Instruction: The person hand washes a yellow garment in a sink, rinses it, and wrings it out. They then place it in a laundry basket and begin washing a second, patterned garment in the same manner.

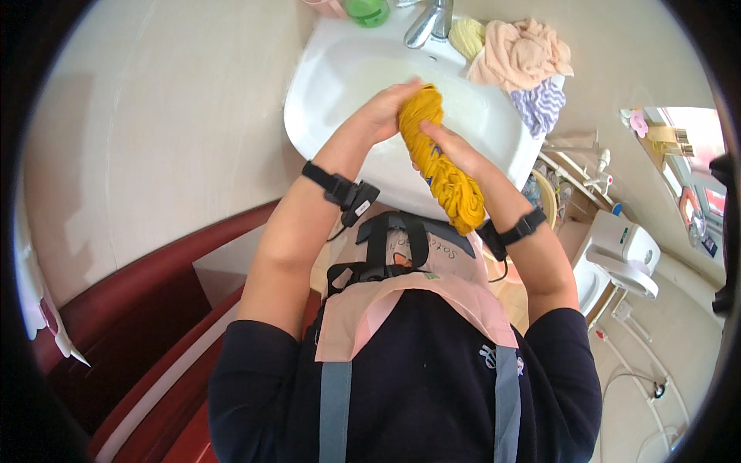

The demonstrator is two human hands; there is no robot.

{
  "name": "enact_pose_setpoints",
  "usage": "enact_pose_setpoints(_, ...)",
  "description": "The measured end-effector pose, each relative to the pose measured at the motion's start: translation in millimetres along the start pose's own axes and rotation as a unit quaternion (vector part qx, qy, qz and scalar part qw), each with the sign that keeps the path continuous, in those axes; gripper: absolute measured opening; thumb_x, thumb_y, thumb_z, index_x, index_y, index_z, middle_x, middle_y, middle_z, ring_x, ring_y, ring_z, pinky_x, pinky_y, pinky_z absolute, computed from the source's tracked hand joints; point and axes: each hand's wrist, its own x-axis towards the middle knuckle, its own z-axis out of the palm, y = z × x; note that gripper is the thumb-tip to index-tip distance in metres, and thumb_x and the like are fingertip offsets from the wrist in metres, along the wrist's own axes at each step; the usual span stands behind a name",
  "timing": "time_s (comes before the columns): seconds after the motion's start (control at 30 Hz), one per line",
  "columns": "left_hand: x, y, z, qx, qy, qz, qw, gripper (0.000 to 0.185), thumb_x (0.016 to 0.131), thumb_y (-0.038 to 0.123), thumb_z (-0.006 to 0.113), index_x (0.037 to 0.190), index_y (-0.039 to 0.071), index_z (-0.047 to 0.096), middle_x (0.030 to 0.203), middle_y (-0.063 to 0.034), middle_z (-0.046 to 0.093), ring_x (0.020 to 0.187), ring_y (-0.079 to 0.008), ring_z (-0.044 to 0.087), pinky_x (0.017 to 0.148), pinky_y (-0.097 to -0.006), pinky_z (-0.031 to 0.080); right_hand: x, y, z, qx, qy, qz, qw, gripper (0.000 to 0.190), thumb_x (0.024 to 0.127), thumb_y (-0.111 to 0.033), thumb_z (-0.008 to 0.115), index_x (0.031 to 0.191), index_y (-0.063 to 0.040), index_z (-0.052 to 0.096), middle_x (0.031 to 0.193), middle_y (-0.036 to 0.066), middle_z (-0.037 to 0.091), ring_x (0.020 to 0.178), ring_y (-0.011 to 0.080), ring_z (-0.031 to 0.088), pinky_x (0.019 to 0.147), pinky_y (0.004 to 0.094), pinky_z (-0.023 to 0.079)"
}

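A mustard-yellow cloth with small blue markings [451,194] is bunched into a long, twisted roll over the front of the white washbasin [307,110]. My left hand [389,111] holds the roll's far end, its fingers partly hidden behind the fabric. Around the middle of the roll is my right hand [454,144], its thumb lying on top. The near end of the cloth hangs down by the basin's front rim, close to my pink apron [370,307]. Cloudy, pale water appears to lie in the bowl beneath my hands.
At the back of the basin stands a chrome faucet [425,26] beside a green bottle [367,11]. A peach towel [521,52], a pale yellow cloth [466,38] and a purple-white zigzag cloth [538,107] sit on the right rim. White pipes [579,171] run along the right wall.
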Motion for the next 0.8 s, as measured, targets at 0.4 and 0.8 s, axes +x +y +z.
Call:
enact_pose_setpoints(0.4, -28, 81, 58, -0.293, -0.17, 0.101, 0.935, 0.025, 0.085, 0.032, 0.051, 0.092, 0.008, 0.056, 0.089, -0.0101, 0.055, 0.095, -0.0286, 0.055, 0.078, -0.0426, 0.048, -68, -72, 55, 0.382, -0.248, -0.068, 0.888, 0.059, 0.084, -0.055, 0.046, 0.12, -0.008, 0.041, 0.085, 0.012, 0.052, 0.066, 0.0182, 0.049, 0.054, 0.029, 0.042)
enact_pose_setpoints(0.8, -11, 37, 27, 0.386, 0.13, 0.055, 0.912, 0.023, 0.079, 0.025, 0.055, 0.084, 0.003, 0.057, 0.077, -0.008, 0.062, 0.07, -0.0223, 0.06, 0.065, -0.033, 0.048, 0, -23, 32, -0.183, 0.027, -0.051, 0.981, 0.045, 0.076, -0.038, 0.059, 0.099, -0.001, 0.049, 0.076, 0.007, 0.057, 0.063, 0.0168, 0.055, 0.057, 0.0283, 0.045)
